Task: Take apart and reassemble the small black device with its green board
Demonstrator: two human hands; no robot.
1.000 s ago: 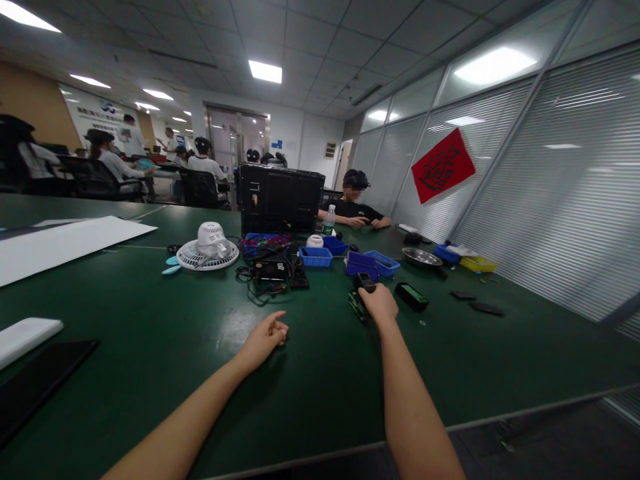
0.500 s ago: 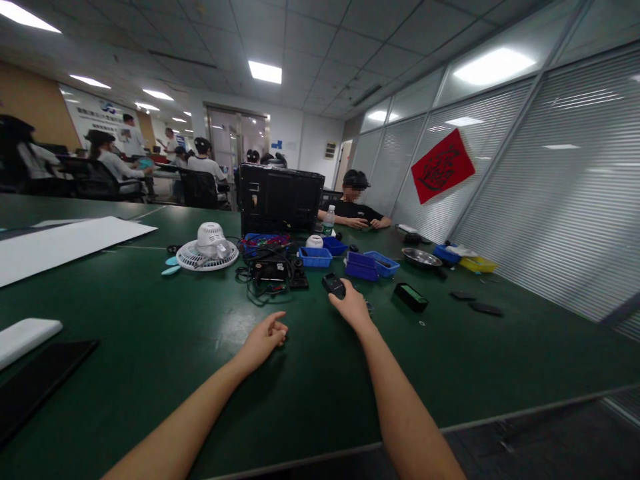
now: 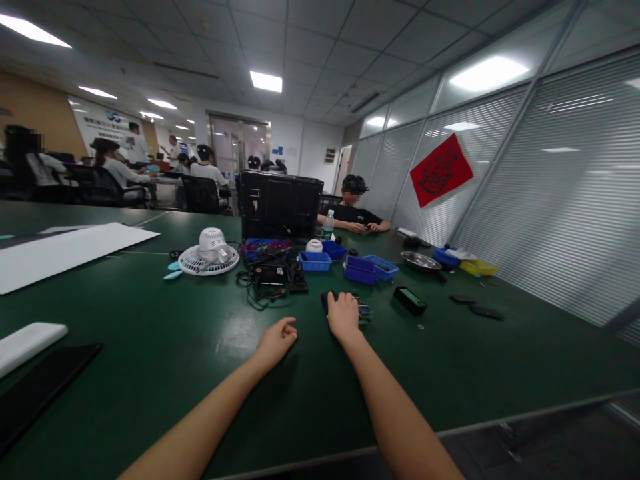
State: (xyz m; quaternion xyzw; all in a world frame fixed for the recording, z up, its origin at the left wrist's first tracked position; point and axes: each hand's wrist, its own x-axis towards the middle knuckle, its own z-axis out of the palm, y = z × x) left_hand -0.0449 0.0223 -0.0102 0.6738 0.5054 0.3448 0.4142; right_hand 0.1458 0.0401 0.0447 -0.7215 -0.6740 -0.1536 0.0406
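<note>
My right hand (image 3: 343, 315) is turned palm down over a small black handheld device (image 3: 326, 301) low at the tabletop. Its fingers cover the right part of the device, and their tips are partly hidden. Beside that hand, small green circuit boards (image 3: 365, 311) show from under the fingers. My left hand (image 3: 278, 341) is held over the bare green table to the left, fingers loosely bent and apart, with nothing in them. To the right lies an open black box with a green inside (image 3: 411, 300).
Ahead are a tangle of black cables (image 3: 270, 273), blue bins (image 3: 314, 261), a white fan part (image 3: 209, 260) and a black monitor-like casing (image 3: 281, 205). A metal bowl (image 3: 421, 261) and black flat pieces (image 3: 486, 313) are at right. A person (image 3: 355, 213) sits across.
My right hand has turned palm down and brought the black device lower and nearer. Circuit boards beside it now show more. My left hand has shifted slightly right.
</note>
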